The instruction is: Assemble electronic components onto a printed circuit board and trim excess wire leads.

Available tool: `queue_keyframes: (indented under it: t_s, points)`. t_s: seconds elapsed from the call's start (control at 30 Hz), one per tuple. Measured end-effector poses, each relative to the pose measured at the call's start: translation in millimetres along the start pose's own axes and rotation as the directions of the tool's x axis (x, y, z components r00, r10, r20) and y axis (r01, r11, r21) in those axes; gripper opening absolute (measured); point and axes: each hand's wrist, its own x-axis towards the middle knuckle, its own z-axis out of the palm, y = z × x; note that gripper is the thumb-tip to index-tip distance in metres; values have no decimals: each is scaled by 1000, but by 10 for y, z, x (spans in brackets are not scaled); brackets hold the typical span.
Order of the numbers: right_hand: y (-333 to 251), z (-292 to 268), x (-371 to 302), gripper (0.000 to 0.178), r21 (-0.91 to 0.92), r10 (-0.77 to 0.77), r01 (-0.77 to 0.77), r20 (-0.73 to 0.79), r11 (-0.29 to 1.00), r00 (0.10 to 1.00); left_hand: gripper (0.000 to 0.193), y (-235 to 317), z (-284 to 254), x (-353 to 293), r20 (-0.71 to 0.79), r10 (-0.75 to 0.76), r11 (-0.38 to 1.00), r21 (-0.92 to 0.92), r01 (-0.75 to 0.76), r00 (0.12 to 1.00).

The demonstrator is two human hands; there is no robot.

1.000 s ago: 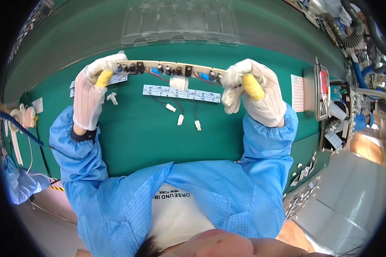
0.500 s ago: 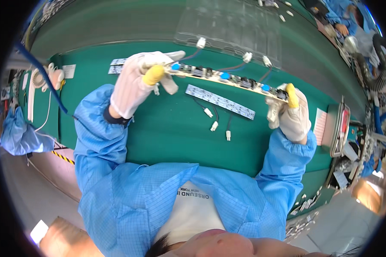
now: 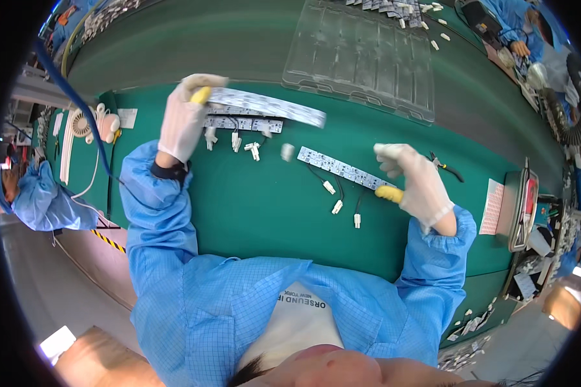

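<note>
My left hand (image 3: 184,122), in a white glove with a yellow thumb cover, is closed on the left end of a long narrow circuit board (image 3: 265,106), blurred by motion. Beneath it, more circuit boards (image 3: 245,124) lie on the green mat, with white connectors (image 3: 235,140) on short leads. A second long circuit board (image 3: 342,169) rests at the middle right, its leads and connectors (image 3: 337,206) spread toward me. Over its right end hovers my right hand (image 3: 425,184), gloved alike, thumb and fingers apart. Whether that thumb touches the board I cannot tell.
A clear plastic tray (image 3: 361,61) lies beyond the mat. Pliers (image 3: 448,168) sit right of my right hand. A small fan (image 3: 81,124) stands at the left, a printed sheet (image 3: 492,206) and a bin (image 3: 519,206) at the right. Another person works at the far right.
Both hands were holding the one board, component side showing. My right hand has let go and come down to the board on the mat; my left has carried its board left, its face now up.
</note>
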Motion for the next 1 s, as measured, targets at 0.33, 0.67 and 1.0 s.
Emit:
queue_keyframes:
  t_s: [0.33,0.67,1.0]
  points:
    - [82,6,6,38,-64,90,-84,97,994,991,29,-111,-88,127,-4,378,524,825,-211,926]
    - [-317,-105,-143,32,791,359,122,-402,599,842,87,654,610,-421,545,238,763,-618,192,804]
    - [-301,-89,-51,35,698,419,-59,-358,714,834,47,510,671,-464,262,307,809,-578,-106,915]
